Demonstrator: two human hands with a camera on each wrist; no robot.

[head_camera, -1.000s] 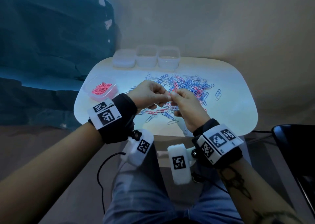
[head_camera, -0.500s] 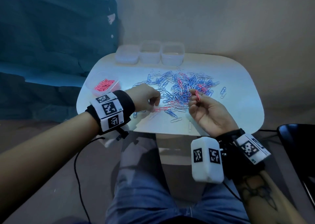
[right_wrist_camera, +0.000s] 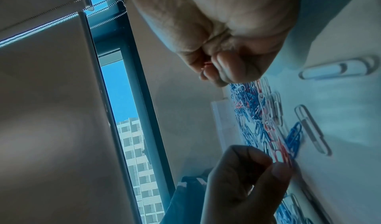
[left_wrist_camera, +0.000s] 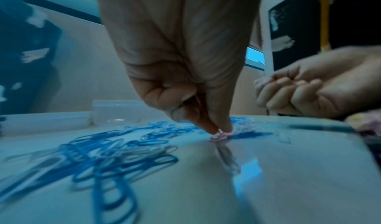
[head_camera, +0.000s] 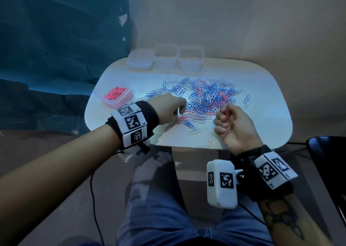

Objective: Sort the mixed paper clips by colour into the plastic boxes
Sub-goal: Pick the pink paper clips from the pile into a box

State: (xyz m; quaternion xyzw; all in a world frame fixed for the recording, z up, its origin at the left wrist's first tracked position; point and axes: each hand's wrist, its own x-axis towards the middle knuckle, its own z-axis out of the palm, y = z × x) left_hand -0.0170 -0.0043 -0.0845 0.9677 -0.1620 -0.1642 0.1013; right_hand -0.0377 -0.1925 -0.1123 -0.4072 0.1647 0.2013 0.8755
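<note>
A pile of mixed blue, pink and white paper clips (head_camera: 206, 95) lies on the white table (head_camera: 262, 99). My left hand (head_camera: 180, 116) reaches down at the pile's near left edge, and its thumb and forefinger pinch a pink clip (left_wrist_camera: 219, 135) that lies on the table. My right hand (head_camera: 223, 113) hovers palm-up at the pile's near right, its fingers curled round a few pink clips (head_camera: 227, 112). A clear box (head_camera: 116, 104) on the left holds pink clips. Three empty clear boxes (head_camera: 165, 58) stand in a row at the back.
Single white clips (head_camera: 194, 131) lie loose near the table's front edge. A dark chair (head_camera: 327, 152) stands at the right. My legs are under the table's front, and a cable (head_camera: 93, 199) hangs by my left forearm.
My hands were joined above the pile and have parted. The left hand dropped to the table onto a pink clip; the right turned palm-up and drew back with pink clips in it.
</note>
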